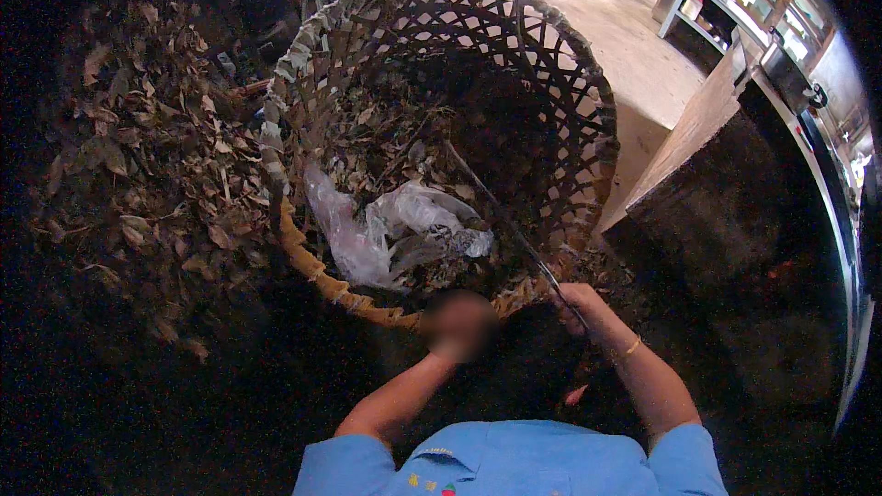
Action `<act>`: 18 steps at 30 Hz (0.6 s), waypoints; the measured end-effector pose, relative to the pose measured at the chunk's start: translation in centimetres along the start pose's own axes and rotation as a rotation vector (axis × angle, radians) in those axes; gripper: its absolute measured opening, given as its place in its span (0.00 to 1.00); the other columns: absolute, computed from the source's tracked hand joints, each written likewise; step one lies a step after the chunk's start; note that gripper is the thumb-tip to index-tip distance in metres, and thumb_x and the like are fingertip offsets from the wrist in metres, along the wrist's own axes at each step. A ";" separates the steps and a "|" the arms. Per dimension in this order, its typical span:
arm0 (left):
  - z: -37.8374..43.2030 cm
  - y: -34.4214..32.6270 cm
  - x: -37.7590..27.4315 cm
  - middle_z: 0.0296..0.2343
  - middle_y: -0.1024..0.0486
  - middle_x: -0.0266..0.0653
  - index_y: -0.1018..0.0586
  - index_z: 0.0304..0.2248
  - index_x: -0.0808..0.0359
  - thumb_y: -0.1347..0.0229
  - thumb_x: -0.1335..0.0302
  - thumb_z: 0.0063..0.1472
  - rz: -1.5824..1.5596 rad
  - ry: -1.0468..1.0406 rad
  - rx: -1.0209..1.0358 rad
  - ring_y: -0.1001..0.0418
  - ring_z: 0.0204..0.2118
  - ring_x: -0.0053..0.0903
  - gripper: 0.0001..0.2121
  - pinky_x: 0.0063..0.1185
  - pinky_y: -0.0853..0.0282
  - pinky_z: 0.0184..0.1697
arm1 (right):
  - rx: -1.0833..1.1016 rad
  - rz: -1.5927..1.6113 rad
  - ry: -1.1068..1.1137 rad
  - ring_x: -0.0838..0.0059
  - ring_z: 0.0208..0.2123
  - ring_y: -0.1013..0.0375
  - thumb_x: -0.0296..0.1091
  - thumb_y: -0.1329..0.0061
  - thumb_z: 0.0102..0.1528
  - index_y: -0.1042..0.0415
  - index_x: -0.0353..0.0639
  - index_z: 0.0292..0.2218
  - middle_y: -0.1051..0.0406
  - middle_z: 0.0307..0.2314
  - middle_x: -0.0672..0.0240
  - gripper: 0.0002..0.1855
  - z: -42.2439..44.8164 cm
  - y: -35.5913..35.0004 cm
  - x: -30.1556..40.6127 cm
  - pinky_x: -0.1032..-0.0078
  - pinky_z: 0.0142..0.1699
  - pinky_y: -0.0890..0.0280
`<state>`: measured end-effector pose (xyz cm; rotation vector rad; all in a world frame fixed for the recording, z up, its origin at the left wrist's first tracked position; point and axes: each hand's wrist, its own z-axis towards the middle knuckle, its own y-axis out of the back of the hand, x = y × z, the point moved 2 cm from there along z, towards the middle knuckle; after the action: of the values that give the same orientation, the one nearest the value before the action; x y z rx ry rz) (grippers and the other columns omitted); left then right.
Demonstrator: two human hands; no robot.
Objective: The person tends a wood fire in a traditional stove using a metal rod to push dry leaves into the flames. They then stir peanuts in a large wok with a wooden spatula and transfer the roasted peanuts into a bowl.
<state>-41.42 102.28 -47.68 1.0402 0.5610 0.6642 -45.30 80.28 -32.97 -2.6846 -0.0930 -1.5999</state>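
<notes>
A large, open-weave wicker basket (606, 131) with a wrapped rim stands before me. Inside it lie dry leaves (365, 114) and crumpled clear plastic bags (420, 210). My right hand (582, 306), wearing a thin yellow band at the wrist, grips a long, thin metal rod (506, 217), possibly one side of fire tongs. The rod slants up and left over the basket, its far end near the leaves. At the near rim is my left hand (458, 324); blur hides its fingers, so its hold on the rim is unclear.
Dry leaves (158, 158) are heaped left of the basket. To the right stands a dark stove-like block (716, 200) with a pale edge, and a metal pot (789, 76) sits beyond it. A shelf table (696, 21) stands on the lit floor (613, 27) by a bright doorway.
</notes>
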 end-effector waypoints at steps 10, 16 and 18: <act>-0.5 0.1 -1.1 0.18 0.39 0.31 0.34 0.20 0.55 0.51 0.71 0.46 0.159 0.065 0.003 0.37 0.27 0.24 0.03 0.21 0.42 0.24 | 0.035 -0.302 -0.081 0.70 0.24 0.33 0.64 0.55 0.45 0.27 0.36 0.31 0.31 0.19 0.62 0.33 12.0 -4.5 4.5 0.72 0.32 0.39; -1.1 -1.4 -0.7 0.20 0.36 0.32 0.31 0.22 0.58 0.56 0.72 0.54 0.186 -0.009 -0.064 0.37 0.22 0.25 0.06 0.23 0.41 0.23 | 0.056 -0.557 0.018 0.77 0.17 0.41 0.52 0.53 0.48 0.27 0.38 0.26 0.39 0.13 0.65 0.22 22.6 -8.2 3.8 0.73 0.25 0.45; -0.3 -0.3 -0.7 0.18 0.37 0.28 0.34 0.18 0.54 0.52 0.70 0.46 0.241 -0.011 -0.072 0.38 0.23 0.23 0.03 0.23 0.43 0.21 | 0.039 -0.359 -0.087 0.77 0.18 0.40 0.47 0.50 0.48 0.27 0.38 0.26 0.37 0.13 0.66 0.18 21.7 -9.8 4.4 0.74 0.26 0.44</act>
<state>-42.07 101.83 -47.97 1.0527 0.4017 0.8840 -24.77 91.22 -39.65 -2.8285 -0.6342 -1.5327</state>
